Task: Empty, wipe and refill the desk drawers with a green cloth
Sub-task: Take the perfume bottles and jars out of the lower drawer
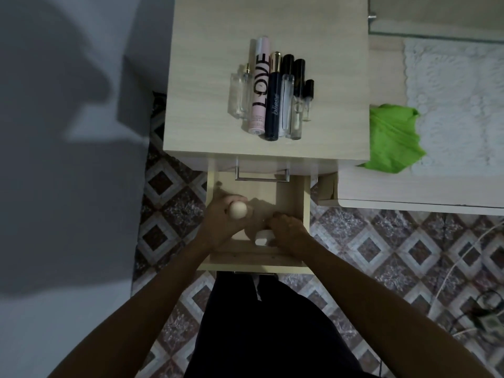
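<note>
Judging by its smooth, rounded cap, the small bottle [238, 210] gripped in the left hand [222, 223] is best clasped round the body, while the right hand [287, 227] is curled over a white item [262, 237] in the open drawer [297, 203].

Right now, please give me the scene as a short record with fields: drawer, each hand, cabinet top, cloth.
drawer: open drawer, pulled out toward the person
left hand: left hand grips a round beige object over the drawer
right hand: right hand reaches at a small white item in the drawer; grip unclear
cabinet top: six perfume bottles lying side by side
cloth: green cloth on the desk, untouched
</note>
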